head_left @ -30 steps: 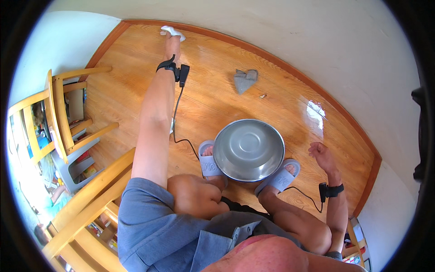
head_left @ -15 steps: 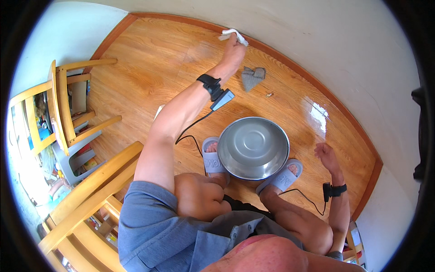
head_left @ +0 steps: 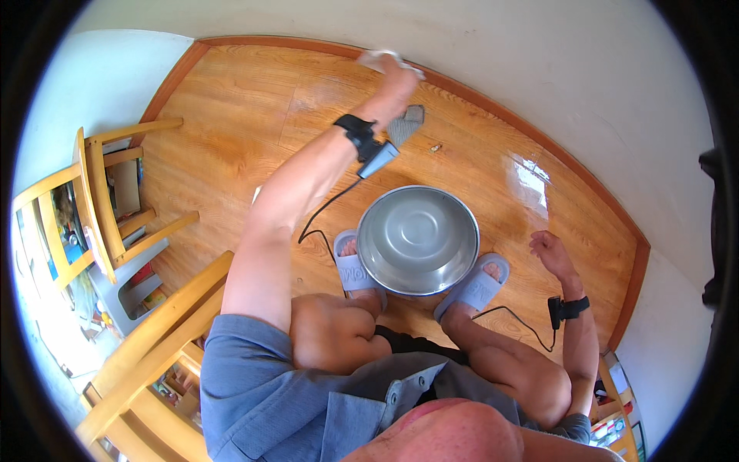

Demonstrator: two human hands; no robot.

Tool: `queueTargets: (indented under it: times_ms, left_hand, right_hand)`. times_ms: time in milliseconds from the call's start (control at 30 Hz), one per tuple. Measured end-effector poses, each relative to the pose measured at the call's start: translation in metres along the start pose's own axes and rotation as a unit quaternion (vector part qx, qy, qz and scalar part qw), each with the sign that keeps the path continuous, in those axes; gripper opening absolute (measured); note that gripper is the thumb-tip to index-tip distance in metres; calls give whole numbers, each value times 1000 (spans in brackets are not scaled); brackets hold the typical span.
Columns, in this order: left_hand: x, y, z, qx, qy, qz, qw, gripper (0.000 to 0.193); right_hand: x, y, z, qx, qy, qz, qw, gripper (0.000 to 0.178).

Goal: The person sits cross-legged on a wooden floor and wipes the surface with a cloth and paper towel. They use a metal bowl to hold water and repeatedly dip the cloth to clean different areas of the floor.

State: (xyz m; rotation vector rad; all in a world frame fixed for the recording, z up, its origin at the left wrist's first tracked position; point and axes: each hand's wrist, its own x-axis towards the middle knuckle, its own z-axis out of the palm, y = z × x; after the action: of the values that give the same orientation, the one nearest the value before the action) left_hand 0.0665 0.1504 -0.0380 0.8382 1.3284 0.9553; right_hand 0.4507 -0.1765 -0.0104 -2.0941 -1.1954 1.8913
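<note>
My left hand [head_left: 396, 83] reaches far forward and is closed on a white cloth [head_left: 379, 58], which is pressed low at the wooden skirting board [head_left: 477, 91]; motion blurs the fingers. Just behind that wrist, a grey rag [head_left: 408, 122] lies on the floor, partly hidden by my arm. My right hand [head_left: 551, 252] hangs at the right, loosely curled, with nothing visible in it. A round metal basin [head_left: 471, 254] stands between my feet, apart from both hands; greyish liquid seems to fill its lower part.
Wooden chairs [head_left: 100, 192] lie or stand at the left, with a grey plastic stool [head_left: 127, 289] among them. A small scrap [head_left: 436, 148] lies on the wood floor [head_left: 246, 100]. A shiny patch [head_left: 531, 181] shows near the right wall. Cables run from both wrist straps.
My left hand has shifted slightly along the skirting board with the white cloth. The whole view has shifted a little, and my left wrist now covers part of the grey rag.
</note>
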Motion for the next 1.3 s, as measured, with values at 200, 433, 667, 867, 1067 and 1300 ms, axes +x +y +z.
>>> queueTargets:
  times_ms: [200,433,667,867,1067,1300]
  left_hand:
    - [-27,8,46,87,32,-47,995,26]
    - [9,29,-88,-11,101,84,991,6]
    - [50,36,-121,17,127,54,990,15]
    - [22,31,-74,38,21,5,999,20]
    - [-13,44,-64,87,-185,-65,977,27]
    - [-35,47,-211,131,-74,-104,983,29]
  right_hand:
    - [1,1,-1,-23,31,-69,997,26]
    - [11,20,3,0,19,-88,996,25]
    - [10,31,-2,-23,20,-67,997,24]
    - [8,6,1,-29,-27,-81,996,20]
    - [58,-123,10,-194,-10,-203,960,25]
    - [127,-278,104,-280,82,-417,861,37]
